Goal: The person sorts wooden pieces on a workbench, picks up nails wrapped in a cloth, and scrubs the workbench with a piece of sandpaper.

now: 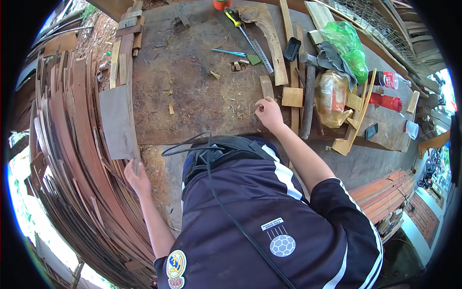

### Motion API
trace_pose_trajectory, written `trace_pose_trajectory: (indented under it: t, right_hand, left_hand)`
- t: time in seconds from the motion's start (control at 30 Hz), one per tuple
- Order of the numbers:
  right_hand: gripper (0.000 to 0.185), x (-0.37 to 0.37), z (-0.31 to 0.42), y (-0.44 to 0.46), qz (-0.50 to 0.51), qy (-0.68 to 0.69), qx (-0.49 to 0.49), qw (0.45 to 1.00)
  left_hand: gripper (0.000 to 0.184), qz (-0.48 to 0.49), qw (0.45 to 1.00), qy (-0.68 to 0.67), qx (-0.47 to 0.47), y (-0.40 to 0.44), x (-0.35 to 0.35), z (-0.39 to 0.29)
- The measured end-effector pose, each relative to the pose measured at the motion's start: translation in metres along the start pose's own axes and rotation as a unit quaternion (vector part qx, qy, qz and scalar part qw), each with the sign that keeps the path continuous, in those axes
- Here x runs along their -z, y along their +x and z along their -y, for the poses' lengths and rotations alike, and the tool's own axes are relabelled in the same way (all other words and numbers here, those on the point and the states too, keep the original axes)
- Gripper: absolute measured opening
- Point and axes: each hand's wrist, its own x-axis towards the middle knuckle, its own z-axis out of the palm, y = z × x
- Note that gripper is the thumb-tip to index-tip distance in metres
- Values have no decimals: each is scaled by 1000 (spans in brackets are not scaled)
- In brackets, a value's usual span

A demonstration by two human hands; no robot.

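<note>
My left hand (138,179) is at the lower left of the bench, its fingers stretched out and apart. Its fingertips are close to the lower edge of a grey flat board (118,123); whether they touch it I cannot tell. At the bench's near side, my right hand (270,114) has its fingers curled together in a pinch. A small dark bit shows by those fingertips, too small to name. Just beyond that hand lies a short wood piece (266,86), and to its right is a square wood block (292,97).
On the workbench (163,72) are a yellow-handled screwdriver (233,18), a ruler (262,55), a blue pen (228,52), a curved wooden piece (269,33) and a hammer (308,91). Plastic bags (344,45) and a phone (371,131) lie right. Stacked planks (72,125) stand left.
</note>
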Motion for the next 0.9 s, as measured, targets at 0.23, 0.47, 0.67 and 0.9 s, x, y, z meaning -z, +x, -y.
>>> trace_pose_trajectory:
  t: [0.23, 0.47, 0.67, 0.9]
  right_hand:
    - [13, 4, -17, -33, 179, -21, 129, 975]
    - [10, -6, -18, 14, 63, 31, 96, 993]
    - [10, 20, -22, 8, 121, -15, 59, 991]
    - [7, -14, -13, 25, 97, -141, 187, 967]
  left_hand:
    - [32, 111, 993, -42, 3, -80, -46, -37]
    - [28, 290, 943, -127, 107, -120, -59, -39]
    - [31, 307, 921, -90, 221, -153, -75, 12]
    - [30, 365, 915, -69, 155, -164, -87, 3]
